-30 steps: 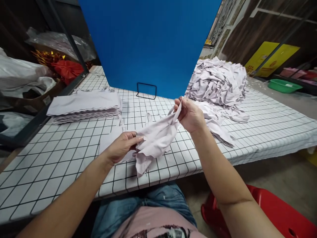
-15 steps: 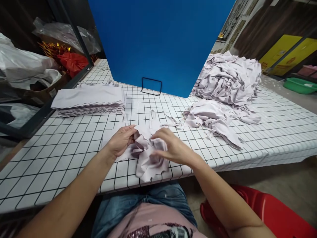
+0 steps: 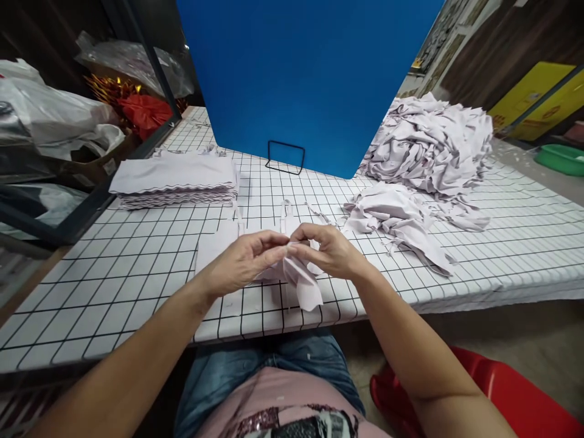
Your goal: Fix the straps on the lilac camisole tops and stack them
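My left hand point(image 3: 249, 258) and my right hand point(image 3: 326, 249) meet above the front of the table, fingertips nearly touching. Both pinch a pale lilac piece of fabric point(image 3: 305, 286), which hangs crumpled below my fingers toward the table edge. Under and beside my left hand lies a flat pale garment with thin straps point(image 3: 214, 240). One narrow strap loop point(image 3: 286, 213) shows just beyond my fingertips. The exact spot gripped is mostly covered by my fingers.
A neat stack of folded pale garments point(image 3: 176, 179) stands at the left. A large heap point(image 3: 429, 143) and a smaller crumpled bunch point(image 3: 392, 213) of similar fabric lie right. A blue panel point(image 3: 296, 79) rises at the back behind a black wire frame point(image 3: 285, 170). A red stool point(image 3: 511, 389) stands below right.
My right hand has moved in from an open shape to a pinch on the fabric. My left hand has shifted right to meet it, and the fabric is gathered and raised.
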The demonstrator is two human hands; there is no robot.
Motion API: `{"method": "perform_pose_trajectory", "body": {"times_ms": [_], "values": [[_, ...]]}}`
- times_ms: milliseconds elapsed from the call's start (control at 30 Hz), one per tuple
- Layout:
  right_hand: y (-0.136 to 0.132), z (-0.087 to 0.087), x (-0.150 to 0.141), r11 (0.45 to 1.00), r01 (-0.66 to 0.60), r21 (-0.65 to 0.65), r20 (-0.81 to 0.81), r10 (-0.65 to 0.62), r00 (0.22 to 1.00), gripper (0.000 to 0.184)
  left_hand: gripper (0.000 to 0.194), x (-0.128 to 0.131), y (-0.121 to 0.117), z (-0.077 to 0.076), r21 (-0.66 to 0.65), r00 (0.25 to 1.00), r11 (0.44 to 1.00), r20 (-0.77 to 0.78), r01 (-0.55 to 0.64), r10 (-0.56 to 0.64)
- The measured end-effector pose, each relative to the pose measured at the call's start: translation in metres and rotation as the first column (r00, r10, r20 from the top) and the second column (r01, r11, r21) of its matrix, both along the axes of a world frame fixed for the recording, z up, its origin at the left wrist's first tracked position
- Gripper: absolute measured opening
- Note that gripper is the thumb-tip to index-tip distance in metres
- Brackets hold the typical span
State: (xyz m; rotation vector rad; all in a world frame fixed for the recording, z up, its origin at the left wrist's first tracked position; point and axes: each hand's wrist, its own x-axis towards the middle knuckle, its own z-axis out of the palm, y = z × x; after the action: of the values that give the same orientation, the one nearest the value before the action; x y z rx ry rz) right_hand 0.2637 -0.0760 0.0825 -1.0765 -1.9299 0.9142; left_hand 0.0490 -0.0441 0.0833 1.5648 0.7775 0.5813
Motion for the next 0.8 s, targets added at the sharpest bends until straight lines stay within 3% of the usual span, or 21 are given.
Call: {"method": "perform_pose_trajectory", "body": {"times_ms": [33,100,233,433,600,733,800], "values": [[0.006,0.004,-0.003,1.000,-0.013,-0.022,-0.036,0.013,0.999,0.025,0.032,0.002,-0.001,0.004,-0.098,0.996,0.992,0.044,0.082,-0.078],[0.018,0.014,-0.006,0.994,-0.076,-0.084,-0.094,0.068,0.993,0.028,0.030,0.000,0.002,0.012,-0.189,0.991,0.977,0.107,0.103,-0.084],[0.035,0.030,0.008,0.959,-0.193,-0.206,-0.220,0.147,0.964,0.030,0.021,-0.026,0.024,0.034,-0.196,0.962,0.974,0.223,-0.116,0.159],[0.052,0.042,0.047,0.935,-0.146,-0.322,-0.349,0.026,0.937,0.030,0.003,-0.072,0.054,0.061,-0.228,0.792,0.914,0.456,-0.337,0.406],[0.055,0.045,0.056,0.950,-0.115,-0.290,-0.354,0.005,0.935,0.031,0.007,-0.082,0.062,0.063,-0.225,0.774,0.896,0.452,-0.383,0.444],[0.057,0.042,0.051,0.963,-0.074,-0.260,-0.384,-0.032,0.923,0.035,0.016,-0.072,0.059,0.060,-0.273,0.752,0.880,0.458,-0.388,0.474],[0.058,0.040,0.046,0.977,0.016,-0.212,-0.314,-0.084,0.946,0.035,0.019,-0.064,0.057,0.058,-0.325,0.743,0.860,0.438,-0.393,0.505]]}}
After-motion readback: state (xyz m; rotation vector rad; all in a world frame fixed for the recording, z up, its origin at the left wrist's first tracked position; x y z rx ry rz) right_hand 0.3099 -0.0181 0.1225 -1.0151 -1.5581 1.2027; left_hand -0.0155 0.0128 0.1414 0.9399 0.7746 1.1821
